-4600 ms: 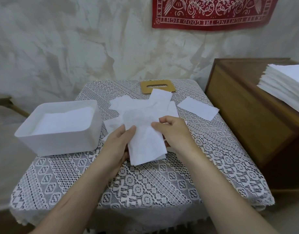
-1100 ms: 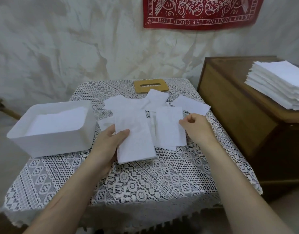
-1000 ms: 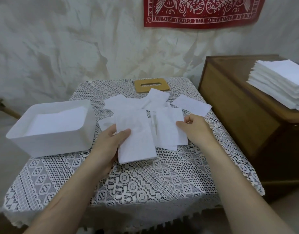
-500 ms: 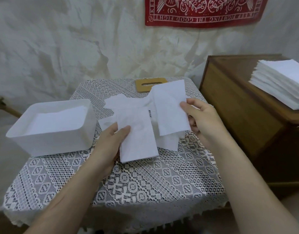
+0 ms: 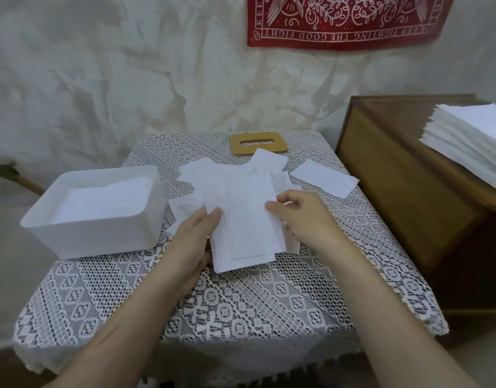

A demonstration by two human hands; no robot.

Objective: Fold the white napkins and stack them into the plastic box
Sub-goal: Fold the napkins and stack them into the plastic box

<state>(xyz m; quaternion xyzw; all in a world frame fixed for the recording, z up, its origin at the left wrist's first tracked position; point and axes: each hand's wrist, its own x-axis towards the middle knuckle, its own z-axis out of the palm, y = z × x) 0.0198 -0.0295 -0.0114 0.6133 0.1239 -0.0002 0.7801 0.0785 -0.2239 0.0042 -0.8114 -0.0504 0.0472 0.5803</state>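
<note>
We hold the folded napkins (image 5: pixel 246 228) between us: our left hand (image 5: pixel 193 236) pinches their left edge, our right hand (image 5: pixel 305 219) their right edge; the plastic box (image 5: pixel 101 236) sits just left of our left hand

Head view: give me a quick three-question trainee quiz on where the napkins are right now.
1. True or false: the plastic box already has napkins inside.
2. The tall napkin stack rests on: A the lace table, B the wooden cabinet, C the floor.
3. Fill in: the folded napkins are gripped by the left hand and the ____ hand.
Key: 1 true. 2 B. 3 right: the right hand pinches their edge.
</note>
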